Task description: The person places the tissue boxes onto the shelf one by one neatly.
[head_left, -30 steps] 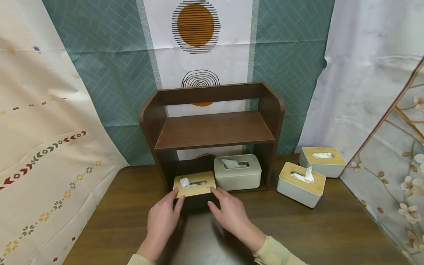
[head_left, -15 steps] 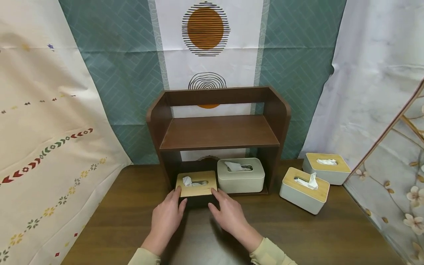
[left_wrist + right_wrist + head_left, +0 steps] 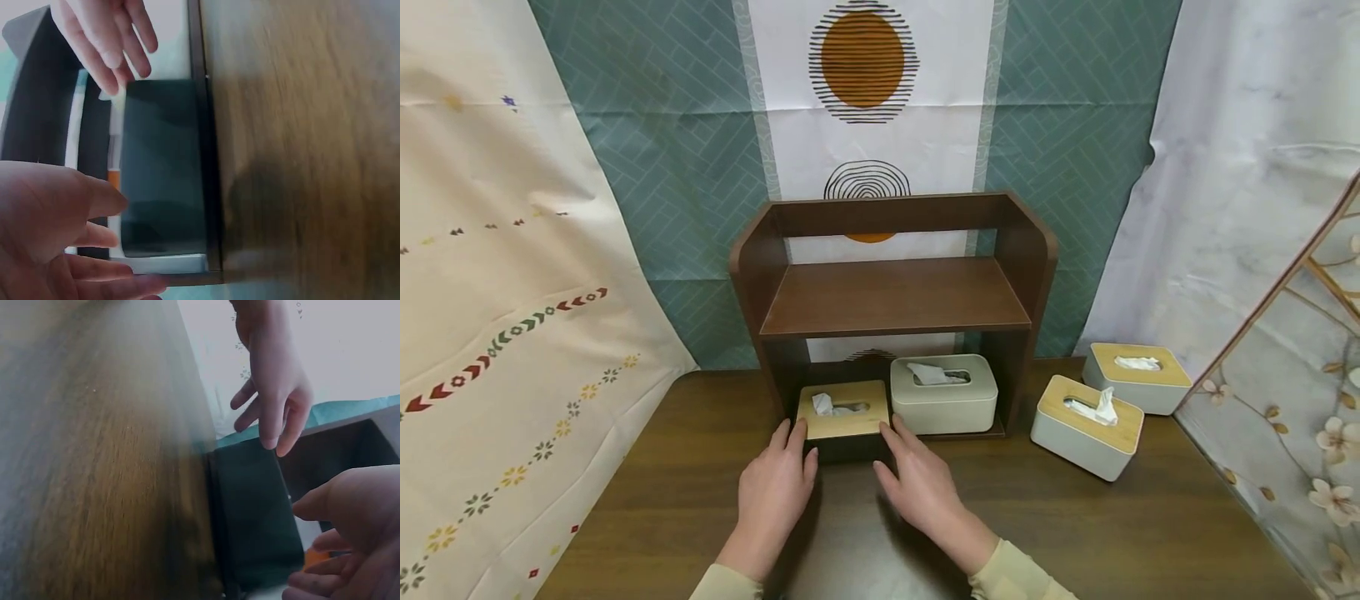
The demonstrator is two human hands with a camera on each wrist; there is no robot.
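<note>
A dark tissue box [image 3: 164, 169] with a light wooden lid [image 3: 868, 425] sits in the lower compartment of a brown two-tier shelf [image 3: 895, 293], white tissue showing in its slot. My left hand [image 3: 775, 497] is at the box's left front corner, fingers fairly straight. At the right front corner, my right hand [image 3: 923, 492] has its fingertips by the lid's edge, thumb apart. Both wrist views show the hands at opposite ends of the box; firm contact is hard to judge. To its right in the same compartment stands an all-grey tissue box [image 3: 943, 410].
Two pale tissue boxes with wooden lids, a nearer one [image 3: 1078, 442] and a farther one [image 3: 1157, 392], stand on the wooden table [image 3: 647, 517] right of the shelf. Patterned cloths hang behind and at both sides.
The dark tissue box has moved slightly deeper into the compartment, with both hands following it. The head view has shifted a little. The other boxes stay put.
</note>
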